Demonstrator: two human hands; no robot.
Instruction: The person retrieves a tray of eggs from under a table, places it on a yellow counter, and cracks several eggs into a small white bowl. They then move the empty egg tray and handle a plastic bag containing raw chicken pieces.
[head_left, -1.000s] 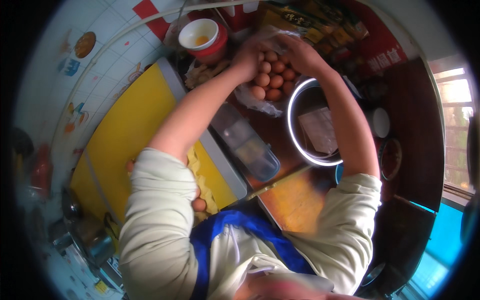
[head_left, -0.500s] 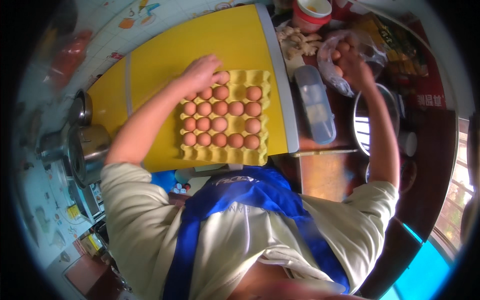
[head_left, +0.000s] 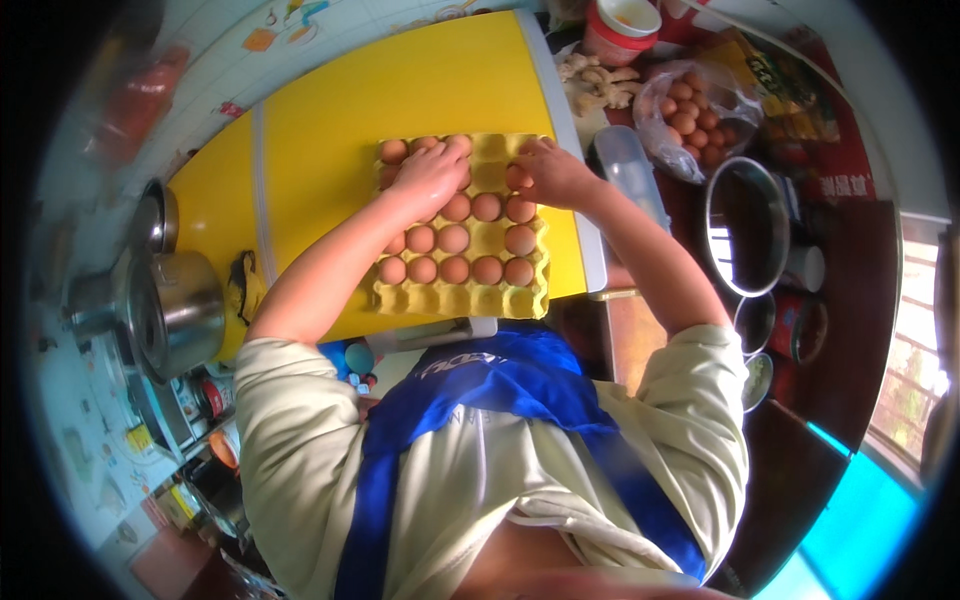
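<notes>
As hands (head_left: 430, 178) touch eggs (head_left: 517, 178), tray (head_left: 455, 299) nr edge (head_left: 591, 262), yellow top (head_left: 320, 150) L

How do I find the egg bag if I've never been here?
Start at the big yellow surface and look right. Find the round shiny container; just above it in the picture sits the bag. Only it has loosely piled brown eggs in clear plastic.
</notes>
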